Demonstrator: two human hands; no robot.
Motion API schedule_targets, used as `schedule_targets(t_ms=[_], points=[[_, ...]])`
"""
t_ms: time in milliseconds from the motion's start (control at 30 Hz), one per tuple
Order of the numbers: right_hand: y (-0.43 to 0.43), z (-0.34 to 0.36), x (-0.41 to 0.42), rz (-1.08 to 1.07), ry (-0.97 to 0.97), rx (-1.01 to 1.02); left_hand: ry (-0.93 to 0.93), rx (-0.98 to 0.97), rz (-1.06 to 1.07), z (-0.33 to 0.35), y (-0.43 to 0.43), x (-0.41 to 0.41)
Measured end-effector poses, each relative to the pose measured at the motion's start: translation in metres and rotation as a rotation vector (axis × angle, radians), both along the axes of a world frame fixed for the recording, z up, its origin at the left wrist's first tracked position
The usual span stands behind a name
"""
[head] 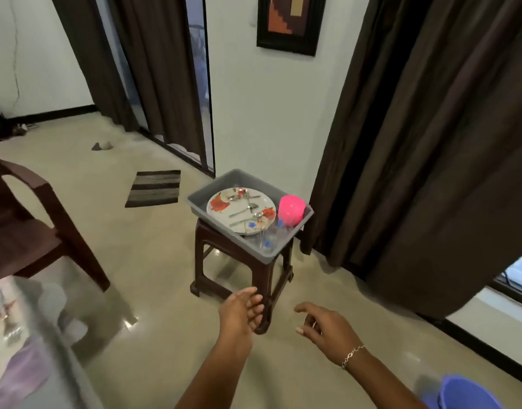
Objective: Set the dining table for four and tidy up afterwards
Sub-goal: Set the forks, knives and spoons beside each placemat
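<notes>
Tray [217,184] sits on the stool [198,261], right of the chair [32,231]. Its long axis slants far-left to near-right, corner toward us.
— And the hands?
— Left hand [239,308] and right hand [321,326] are loose-fingered, holding nothing, short of it.
— Danger?
— Lift it unevenly and the spoons [248,206] slide off the plate [224,202], and the glasses [268,237] and cup [290,209] topple.

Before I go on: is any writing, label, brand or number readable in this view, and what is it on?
No text can be read anywhere in this view.
Framed picture: coloured blocks only, no letters.
Plate in the grey tray: red floral pattern, no words.
Pink cup: no marking visible.
Table top at lower left: printed pattern, too blurred to tell whether it holds text.
</notes>
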State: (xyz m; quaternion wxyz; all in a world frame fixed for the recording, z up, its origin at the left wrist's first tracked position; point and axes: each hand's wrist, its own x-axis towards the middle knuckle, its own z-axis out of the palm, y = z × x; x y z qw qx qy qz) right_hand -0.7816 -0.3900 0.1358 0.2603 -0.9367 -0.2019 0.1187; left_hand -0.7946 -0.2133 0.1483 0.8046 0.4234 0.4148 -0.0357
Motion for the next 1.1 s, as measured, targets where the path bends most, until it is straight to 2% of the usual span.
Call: schedule_targets(t_ms=[167,467,733,867,1000,1100], points=[[0.011,-0.009,0.084,0.034,0.060,0.069,0.016,0.008,0.023,-0.004,0.000,0.058],[0.031,-0.021,0.263,0.104,0.103,0.126,0.029,0.151,0.076,-0.017,0.015,0.193],[0.066,-0.029,0.378,0.165,0.173,0.077,0.096,0.547,-0.054,-0.052,0.059,0.303],[0.088,-0.049,0.427,0.131,0.227,0.057,0.171,0.863,-0.323,-0.091,0.102,0.375],[0.108,-0.067,0.466,0.029,0.282,0.016,0.147,1.185,-0.795,-0.139,0.139,0.449],[0.120,-0.078,0.486,0.003,0.339,-0.050,0.101,1.305,-1.125,-0.171,0.145,0.486]])
